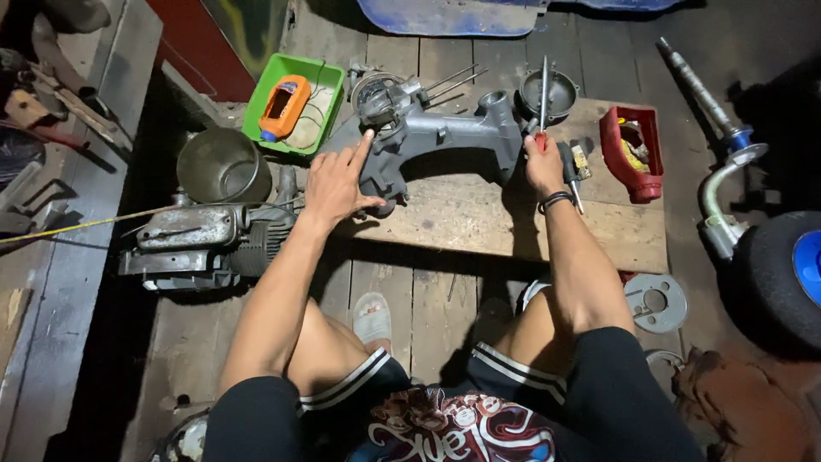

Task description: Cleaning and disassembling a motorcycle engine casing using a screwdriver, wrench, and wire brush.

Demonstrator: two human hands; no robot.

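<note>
Your right hand (542, 162) is closed round a red-handled screwdriver (543, 103), shaft upright at the grey engine casing's (445, 137) right end. Left hand (338, 184) lies spread, fingers open, w/ index on the casing's left end. Casing sits on the wooden board (479, 222); keep it pinned flat & the tool square.

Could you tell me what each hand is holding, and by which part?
Right hand grips a screwdriver by its red handle; left hand only rests on the grey engine casing.

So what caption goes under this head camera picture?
Left hand steadies a grey engine casing on a wooden board; right hand grips a red-handled screwdriver.
</note>
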